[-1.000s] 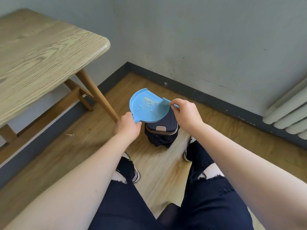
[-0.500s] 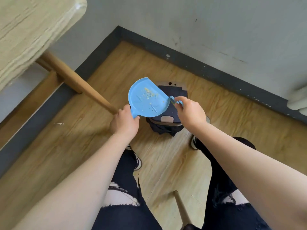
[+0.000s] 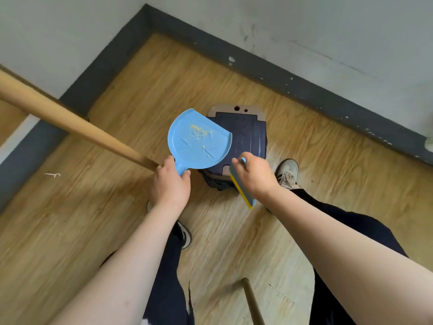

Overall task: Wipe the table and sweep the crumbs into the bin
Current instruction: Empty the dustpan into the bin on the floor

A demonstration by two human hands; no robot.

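Head view showed I had leaned over the bin (image 3: 246,134) at frame centre, left hand (image 3: 169,184) gripping the crumb-laden dustpan (image 3: 199,143), right hand (image 3: 254,175) clasping the brush (image 3: 242,191), lid shut, so tipping waited

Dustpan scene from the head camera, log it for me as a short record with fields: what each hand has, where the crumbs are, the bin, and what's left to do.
left hand: left hand grips the handle of the blue dustpan
right hand: right hand holds a blue and yellow scraper
crumbs: crumbs lie on the dustpan, not yet tipped out
bin: dark bin on the wooden floor by the wall corner, under the pan's edge; lid looks closed
table: only a table leg shows
remaining: empty the pan into the bin
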